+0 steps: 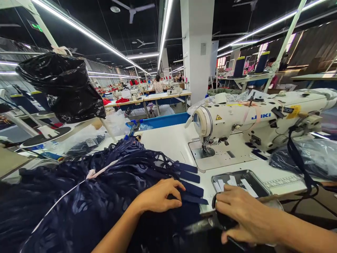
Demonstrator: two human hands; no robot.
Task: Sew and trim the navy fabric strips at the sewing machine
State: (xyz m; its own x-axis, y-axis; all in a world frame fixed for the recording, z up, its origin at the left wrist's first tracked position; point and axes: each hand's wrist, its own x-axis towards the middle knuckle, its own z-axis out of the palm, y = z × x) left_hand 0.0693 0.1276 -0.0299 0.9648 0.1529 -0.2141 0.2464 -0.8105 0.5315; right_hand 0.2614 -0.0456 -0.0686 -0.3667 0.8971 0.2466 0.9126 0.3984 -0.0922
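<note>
My left hand (163,195) rests on a large heap of navy fabric straps (137,165). Its fingers are loosely bent, the thumb stands apart from them, and nothing shows between them. Several flat strap ends (191,188) lie just beyond the fingertips, over the table edge. In my right hand (244,214) is a pair of scissors (201,225) with dark handles. The blades point left, below the strap ends, and are blurred. A pale tie (91,174) runs across the heap.
A white sewing machine (231,117) stands on the white table (163,137). In front of it lies a dark tray (256,177) with white slips. A black plastic bag (63,88) hangs at upper left. Clear plastic bags (316,154) sit at the right. A person (158,85) is far back.
</note>
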